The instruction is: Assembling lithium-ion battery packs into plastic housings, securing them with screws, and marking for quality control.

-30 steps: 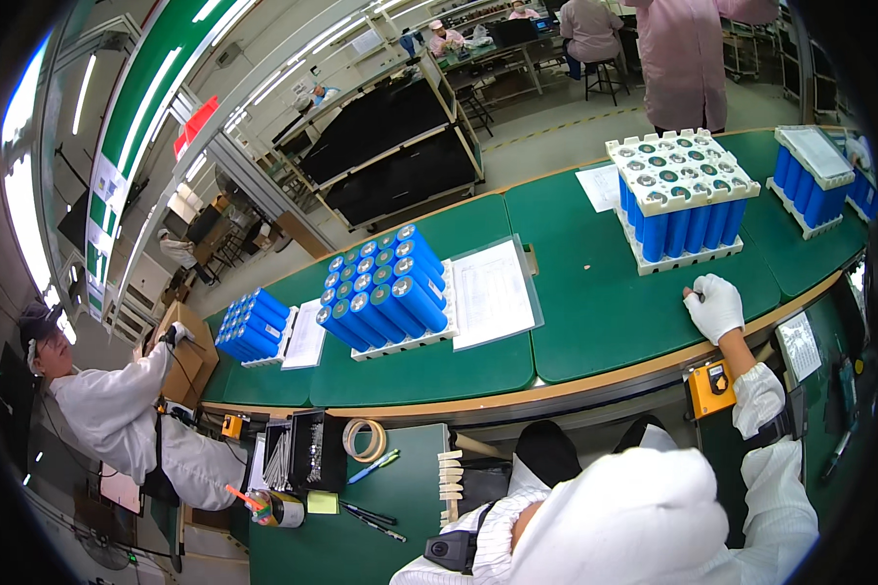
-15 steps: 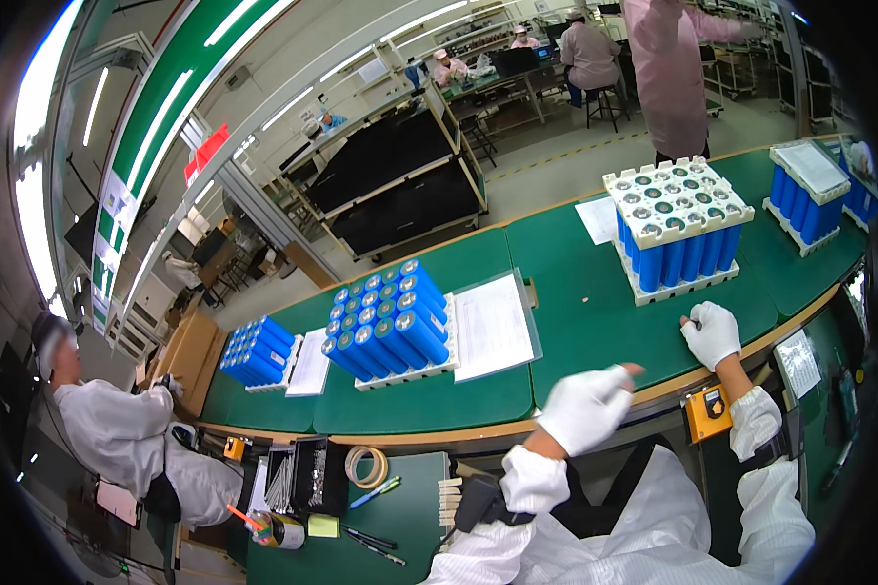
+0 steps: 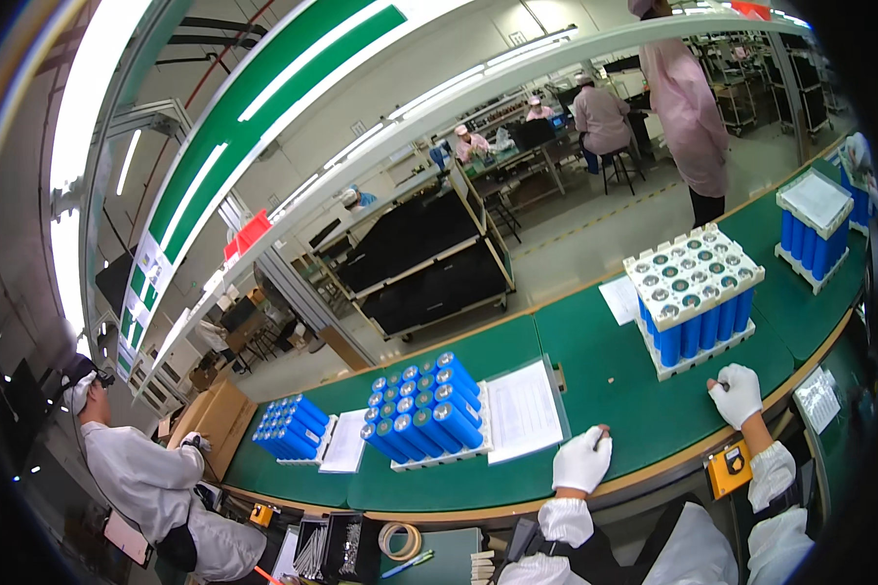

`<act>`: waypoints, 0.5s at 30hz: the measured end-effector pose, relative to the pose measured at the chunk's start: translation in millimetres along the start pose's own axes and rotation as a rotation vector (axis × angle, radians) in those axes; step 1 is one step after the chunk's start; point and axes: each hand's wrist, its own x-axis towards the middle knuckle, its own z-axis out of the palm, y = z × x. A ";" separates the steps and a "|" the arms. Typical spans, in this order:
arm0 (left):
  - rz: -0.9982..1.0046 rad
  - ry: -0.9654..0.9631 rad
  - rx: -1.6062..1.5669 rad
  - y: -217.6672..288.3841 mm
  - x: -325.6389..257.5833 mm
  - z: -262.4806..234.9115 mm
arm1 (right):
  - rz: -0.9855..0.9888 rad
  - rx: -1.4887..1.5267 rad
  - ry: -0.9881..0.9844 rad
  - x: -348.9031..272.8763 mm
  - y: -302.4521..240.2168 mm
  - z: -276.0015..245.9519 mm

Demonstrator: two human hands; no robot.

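Observation:
My left hand [image 3: 582, 458], in a white glove, rests on the green table [image 3: 605, 380] with its fingers curled, just right of a white paper sheet [image 3: 522, 409]. My right hand [image 3: 737, 393], also gloved and curled, sits on the table near its front edge. It lies just below a block of upright blue cylindrical cells under a white holed top frame [image 3: 693, 297]. Neither hand clearly holds anything. Left of the paper a second block of blue cells [image 3: 419, 409] lies tilted, without a top frame.
A smaller blue cell block [image 3: 293, 424] lies far left, and a covered one [image 3: 815, 219] far right. A yellow device [image 3: 729, 468] hangs at the table's front edge. A seated co-worker in white [image 3: 146, 478] is at left. Beyond the table stand a person in pink [image 3: 688, 107] and a black cart [image 3: 429, 263].
My left hand came up from below the table, passed over it and now rests beside the paper. My right hand stayed near the framed cell block. The view tilted upward.

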 end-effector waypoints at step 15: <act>-0.015 -0.019 0.024 -3.6 1.2 -4.5 | 0.016 0.101 0.043 -0.8 5.0 7.0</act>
